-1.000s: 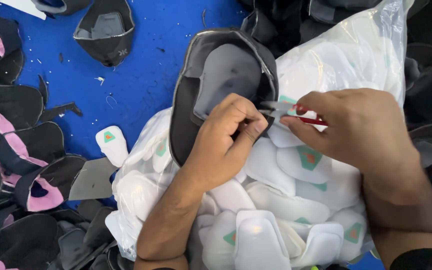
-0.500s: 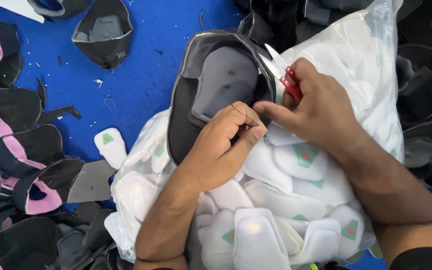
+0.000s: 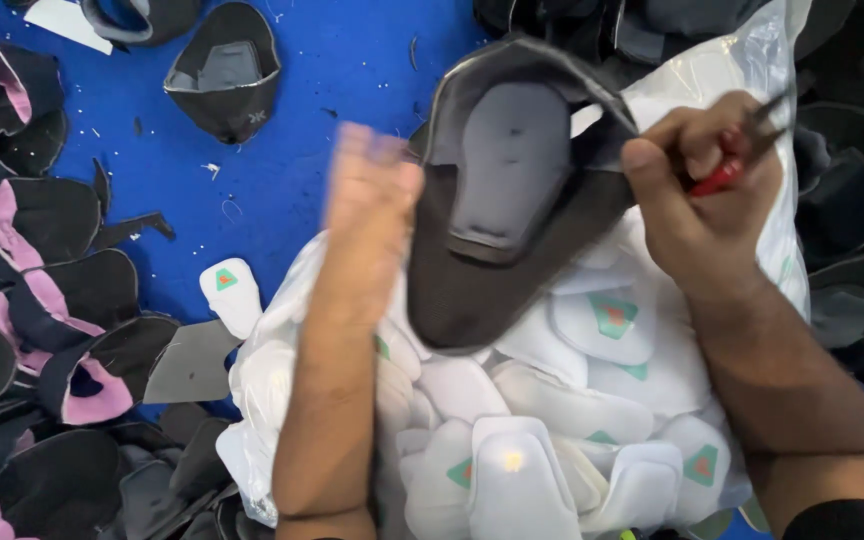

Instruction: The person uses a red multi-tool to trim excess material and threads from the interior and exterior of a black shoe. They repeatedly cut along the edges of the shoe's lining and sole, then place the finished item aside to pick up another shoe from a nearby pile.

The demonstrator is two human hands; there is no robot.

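Pinching the dark shoe upper (image 3: pixel 512 210), right hand (image 3: pixel 697 200) fingers also grip red-handled snips (image 3: pixel 727 170) (left hand (image 3: pixel 372 215) blurred, released).

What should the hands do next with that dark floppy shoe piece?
Probably bring the left hand back onto the dark shoe piece. Only the right hand, which also grips the red-handled snips, pinches its edge, so it hangs unsupported over the bag of white pads.

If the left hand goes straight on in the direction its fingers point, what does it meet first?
Probably bare blue table: the blurred left hand points up-frame, beside the dark shoe upper. Beyond lie black pieces, though depth is unclear.
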